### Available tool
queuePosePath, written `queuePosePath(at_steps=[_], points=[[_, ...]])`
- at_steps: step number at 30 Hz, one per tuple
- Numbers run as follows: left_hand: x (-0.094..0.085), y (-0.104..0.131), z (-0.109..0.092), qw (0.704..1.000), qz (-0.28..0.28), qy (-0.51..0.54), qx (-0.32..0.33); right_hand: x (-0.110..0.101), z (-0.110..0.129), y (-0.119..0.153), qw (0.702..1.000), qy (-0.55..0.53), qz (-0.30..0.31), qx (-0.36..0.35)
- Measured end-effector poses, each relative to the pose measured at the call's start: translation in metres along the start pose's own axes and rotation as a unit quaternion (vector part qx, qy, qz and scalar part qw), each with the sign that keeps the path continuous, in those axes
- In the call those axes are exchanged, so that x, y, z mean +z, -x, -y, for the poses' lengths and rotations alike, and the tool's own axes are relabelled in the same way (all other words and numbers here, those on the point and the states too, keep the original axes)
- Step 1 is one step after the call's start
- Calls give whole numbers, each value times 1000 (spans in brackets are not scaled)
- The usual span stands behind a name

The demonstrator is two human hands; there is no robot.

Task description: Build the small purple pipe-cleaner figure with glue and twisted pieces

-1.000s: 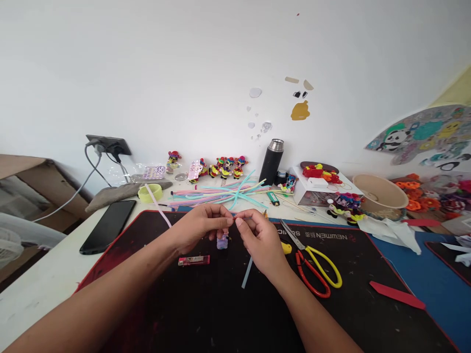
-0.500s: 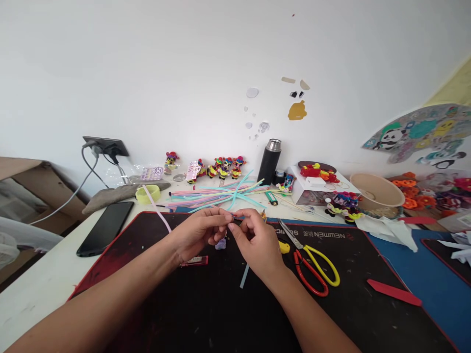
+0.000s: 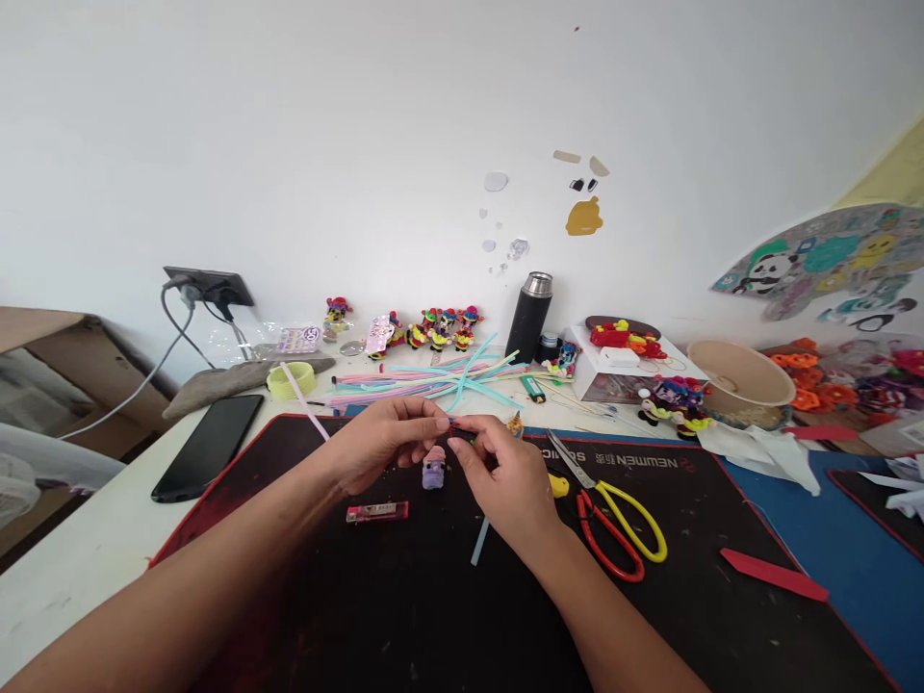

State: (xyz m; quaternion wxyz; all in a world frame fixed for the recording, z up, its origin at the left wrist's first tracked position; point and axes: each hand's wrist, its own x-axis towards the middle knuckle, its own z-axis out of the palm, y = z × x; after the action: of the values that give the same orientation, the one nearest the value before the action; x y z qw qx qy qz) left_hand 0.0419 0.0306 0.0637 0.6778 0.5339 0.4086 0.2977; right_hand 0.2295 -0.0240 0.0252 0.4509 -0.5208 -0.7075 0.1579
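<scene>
Over the black mat [image 3: 404, 606], my left hand [image 3: 394, 438] and my right hand [image 3: 505, 467] meet fingertip to fingertip. Both are closed in a pinch around something small and dark with a bit of red, too small to name. Just below the fingers stands a little purple and pink fuzzy figure [image 3: 433, 469]. A pink lighter [image 3: 377, 512] lies under my left wrist. Beside my right hand are scissors [image 3: 603, 510] with one red and one yellow handle, blades partly apart. From under my right hand a pale blue strip [image 3: 479, 542] sticks out.
Behind the mat lies a bundle of pastel pipe cleaners [image 3: 433, 380]. A black thermos [image 3: 530, 318], a white box [image 3: 613, 385] and a beige bowl [image 3: 740, 375] line the wall, with several colourful figures [image 3: 444, 329]. A phone [image 3: 207, 449] lies left, a red strip [image 3: 774, 575] right.
My left hand has shifted slightly up and left, with its fingers straighter. The purple figure and the pink lighter show more fully now. My right hand has dipped a little.
</scene>
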Motion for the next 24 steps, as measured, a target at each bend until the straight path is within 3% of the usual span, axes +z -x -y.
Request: queuePosePath(at_steps=[24], points=[[-6, 2, -5, 997, 32, -73, -9, 2, -1, 2, 999, -1, -10, -33]])
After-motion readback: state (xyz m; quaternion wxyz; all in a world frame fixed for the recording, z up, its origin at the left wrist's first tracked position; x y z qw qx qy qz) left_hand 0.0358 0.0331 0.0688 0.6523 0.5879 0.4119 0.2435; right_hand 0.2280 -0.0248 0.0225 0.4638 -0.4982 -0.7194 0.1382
